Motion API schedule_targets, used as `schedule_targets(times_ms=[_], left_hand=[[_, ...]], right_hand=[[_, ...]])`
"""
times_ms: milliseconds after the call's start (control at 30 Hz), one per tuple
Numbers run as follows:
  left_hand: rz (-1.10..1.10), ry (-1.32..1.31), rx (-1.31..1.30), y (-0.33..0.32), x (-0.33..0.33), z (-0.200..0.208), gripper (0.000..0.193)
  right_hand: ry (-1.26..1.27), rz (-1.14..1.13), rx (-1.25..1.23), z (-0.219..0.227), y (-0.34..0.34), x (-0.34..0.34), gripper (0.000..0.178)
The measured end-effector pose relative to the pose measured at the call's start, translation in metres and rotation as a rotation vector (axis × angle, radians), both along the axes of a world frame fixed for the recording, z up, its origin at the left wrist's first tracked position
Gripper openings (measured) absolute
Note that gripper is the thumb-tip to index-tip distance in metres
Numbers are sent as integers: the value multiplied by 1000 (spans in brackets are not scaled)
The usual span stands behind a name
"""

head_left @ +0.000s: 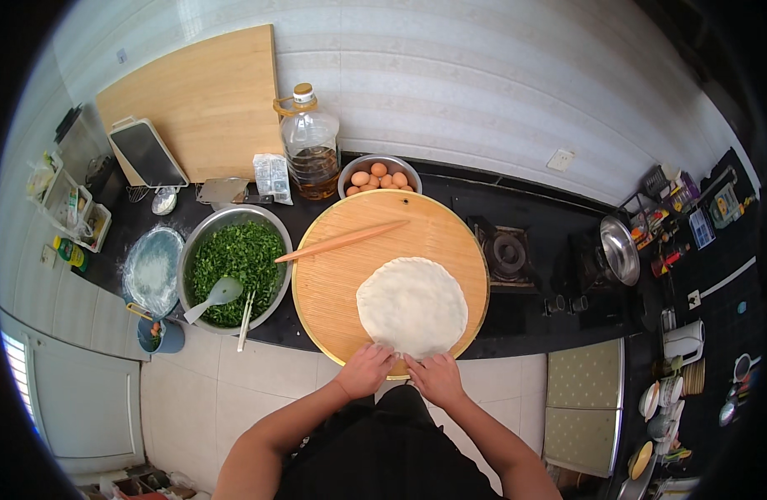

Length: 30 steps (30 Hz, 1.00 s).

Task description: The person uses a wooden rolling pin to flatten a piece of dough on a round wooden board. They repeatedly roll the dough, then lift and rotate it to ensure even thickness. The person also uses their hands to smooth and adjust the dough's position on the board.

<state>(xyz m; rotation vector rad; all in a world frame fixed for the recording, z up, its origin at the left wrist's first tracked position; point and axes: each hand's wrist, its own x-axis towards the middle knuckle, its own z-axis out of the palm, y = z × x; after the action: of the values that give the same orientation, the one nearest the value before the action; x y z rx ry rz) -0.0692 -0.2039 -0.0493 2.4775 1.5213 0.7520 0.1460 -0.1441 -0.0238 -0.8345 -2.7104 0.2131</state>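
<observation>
A round, flat, pale dough pie (pixel 412 307) with a crimped-looking rim lies on the right part of a round wooden board (pixel 333 229). At its near edge, my left hand (pixel 369 370) has its fingers closed on the dough's rim. Close beside it, my right hand (pixel 436 377) pinches the same edge, the fingertips partly hidden. Whether anything lies inside the dough cannot be seen. A tapered wooden rolling pin (pixel 342 242) rests slantwise across the board's upper left, its left end reaching over the rim toward the greens.
Left of the board stands a steel bowl (pixel 184 275) of chopped greens (pixel 233 258) holding a spatula (pixel 222 292) and chopsticks (pixel 246 321). A flour bowl (pixel 152 271), an oil jug (pixel 311 150) and an egg bowl (pixel 382 162) stand around. A gas burner (pixel 508 252) lies right.
</observation>
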Motion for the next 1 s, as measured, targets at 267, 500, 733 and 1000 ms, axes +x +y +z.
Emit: schedule_targets(times_ms=[267, 500, 733, 1000], left_hand=[[-39, 87, -134, 1, -3, 23, 46], [-56, 193, -43, 2, 0, 10, 45], [-109, 151, -78, 5, -2, 16, 48], [-137, 166, -78, 11, 7, 12, 45]], right_hand=[[83, 74, 53, 13, -1, 7, 33], [96, -65, 10, -3, -7, 25, 25], [141, -84, 12, 2, -5, 27, 27], [113, -100, 15, 0, -2, 20, 23]])
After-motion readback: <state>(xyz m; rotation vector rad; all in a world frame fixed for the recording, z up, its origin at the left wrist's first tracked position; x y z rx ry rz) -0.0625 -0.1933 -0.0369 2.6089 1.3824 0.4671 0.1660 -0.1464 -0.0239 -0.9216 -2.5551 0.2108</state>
